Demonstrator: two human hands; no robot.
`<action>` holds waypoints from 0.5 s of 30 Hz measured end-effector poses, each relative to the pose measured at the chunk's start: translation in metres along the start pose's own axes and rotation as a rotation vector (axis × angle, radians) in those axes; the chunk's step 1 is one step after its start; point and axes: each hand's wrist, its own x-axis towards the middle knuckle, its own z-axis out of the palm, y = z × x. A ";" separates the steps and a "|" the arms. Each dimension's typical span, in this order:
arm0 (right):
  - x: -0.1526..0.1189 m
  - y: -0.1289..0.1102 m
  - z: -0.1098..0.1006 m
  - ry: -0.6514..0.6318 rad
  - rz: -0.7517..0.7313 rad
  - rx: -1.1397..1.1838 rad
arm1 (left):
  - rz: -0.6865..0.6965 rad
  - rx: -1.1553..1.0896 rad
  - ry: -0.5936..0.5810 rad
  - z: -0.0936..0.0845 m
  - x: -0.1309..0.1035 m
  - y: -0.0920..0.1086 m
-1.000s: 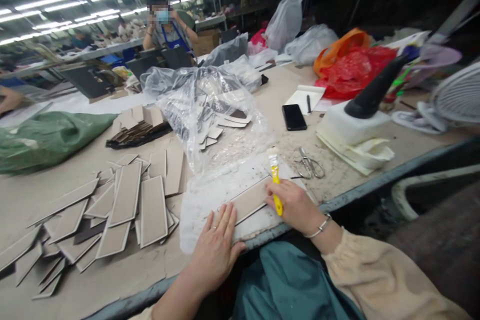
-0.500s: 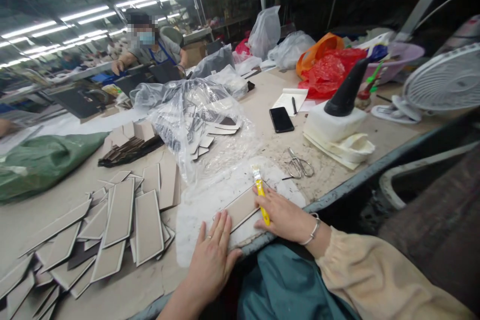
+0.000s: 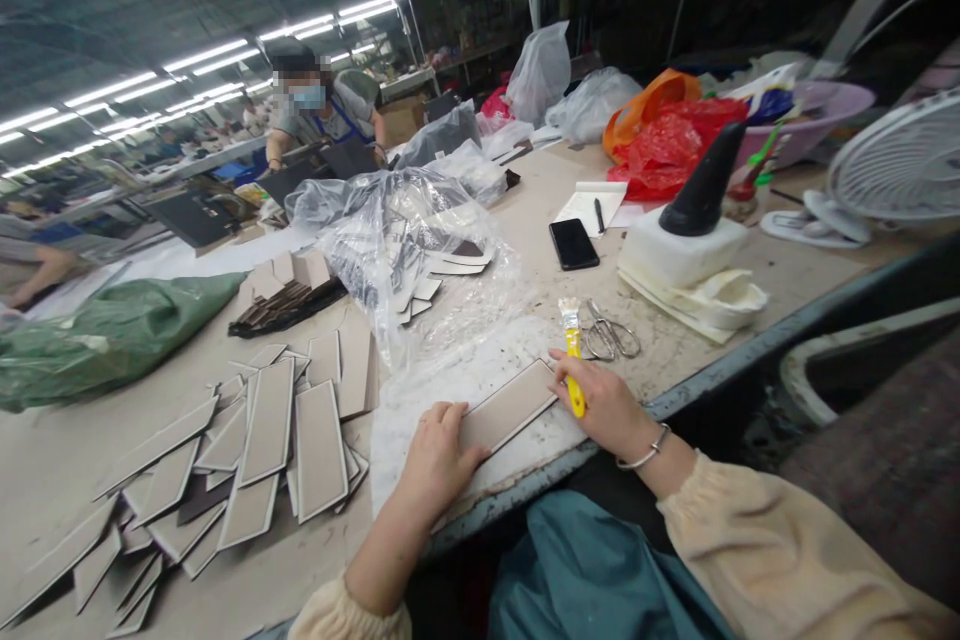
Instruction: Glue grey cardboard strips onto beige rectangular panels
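A long beige panel (image 3: 510, 407) with a thin pale border and dark edge lies at a slant on a white sheet (image 3: 420, 382) at the table's front edge. Around its left end my left hand (image 3: 437, 460) is closed, thumb at the near edge and fingers across the far side. My right hand (image 3: 604, 407) grips a yellow-handled paintbrush (image 3: 573, 360), bristles pointing away from me, while its fingertips touch the panel's right end. Just beyond the brush are metal scissors (image 3: 611, 335). To the left, similar bordered panels (image 3: 266, 420) lie in a loose, overlapping heap.
A white container with a black cone-shaped top (image 3: 686, 235) stands right, near a fan (image 3: 896, 165). Farther back are a phone (image 3: 574, 245), a notepad (image 3: 611, 200), a red bag (image 3: 675, 145) and clear plastic (image 3: 382, 220) over more pieces. A masked co-worker (image 3: 330, 115) is across the table.
My left hand has gone from lying flat on the panel to curling round its left end. My right hand still holds the brush at the right end. The whole view has shifted slightly.
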 end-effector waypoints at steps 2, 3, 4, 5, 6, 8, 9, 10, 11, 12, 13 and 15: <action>0.003 0.002 -0.005 0.041 0.006 0.002 | -0.072 -0.041 -0.056 -0.005 0.003 0.003; 0.004 0.003 -0.007 0.061 0.012 0.005 | -0.113 -0.080 -0.083 -0.007 0.003 0.003; 0.005 0.003 -0.009 0.079 0.019 0.011 | -0.155 -0.142 -0.114 -0.008 0.003 0.003; 0.006 0.003 -0.011 0.098 0.029 0.021 | -0.195 -0.232 -0.144 -0.008 0.002 0.003; 0.007 0.003 -0.011 0.114 0.041 0.035 | -0.231 -0.345 -0.171 -0.007 0.000 0.003; 0.008 0.001 -0.012 0.136 0.074 0.079 | -0.300 -0.601 -0.191 -0.003 -0.007 0.003; 0.008 0.000 -0.012 0.143 0.090 0.107 | -0.333 -0.727 -0.183 -0.001 -0.011 0.005; 0.008 -0.001 -0.011 0.149 0.101 0.139 | -0.369 -0.840 -0.170 0.001 -0.015 0.007; 0.009 -0.003 -0.010 0.152 0.108 0.171 | -0.407 -0.939 -0.159 0.003 -0.020 0.010; 0.009 -0.005 -0.009 0.154 0.110 0.202 | -0.443 -1.022 -0.151 0.005 -0.025 0.013; 0.009 -0.007 -0.008 0.155 0.107 0.225 | -0.472 -1.092 -0.145 0.007 -0.030 0.016; 0.009 -0.012 -0.007 0.156 0.100 0.239 | -0.507 -1.186 -0.129 0.009 -0.039 0.023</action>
